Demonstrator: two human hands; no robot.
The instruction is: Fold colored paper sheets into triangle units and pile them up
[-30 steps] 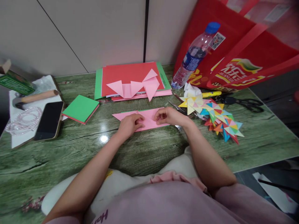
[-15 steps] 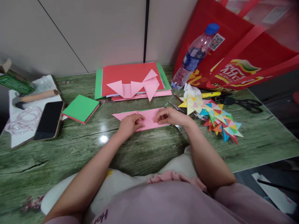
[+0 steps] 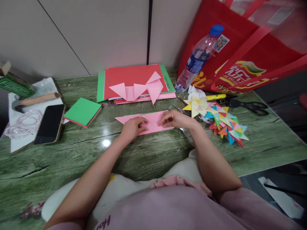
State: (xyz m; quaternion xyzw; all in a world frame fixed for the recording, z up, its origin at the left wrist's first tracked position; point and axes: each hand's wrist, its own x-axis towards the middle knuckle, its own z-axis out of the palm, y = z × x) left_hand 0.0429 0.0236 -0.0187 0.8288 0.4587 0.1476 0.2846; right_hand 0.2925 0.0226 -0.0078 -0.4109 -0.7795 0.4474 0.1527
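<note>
A pink folded paper [image 3: 153,124] lies flat on the green table, pointed at its left end, with a green edge showing beneath it. My left hand [image 3: 134,127] rests on its left part, thumb and fingers bent and gripping at the paper. On the right part, my right hand [image 3: 174,119] has its fingers curled together against the paper's surface. Behind them, two pink folded pieces [image 3: 135,90] lie on a stack of red and green sheets [image 3: 134,75]. A square stack of green paper [image 3: 82,111] sits to the left of my hands.
To the right are a multicoloured origami chain [image 3: 223,119], black scissors [image 3: 251,105], a yellow pen [image 3: 216,96], a water bottle [image 3: 198,59] and a red bag [image 3: 240,44]. At left lie a phone [image 3: 50,124], a wooden-handled tool [image 3: 39,99] and a beaded string [image 3: 24,124].
</note>
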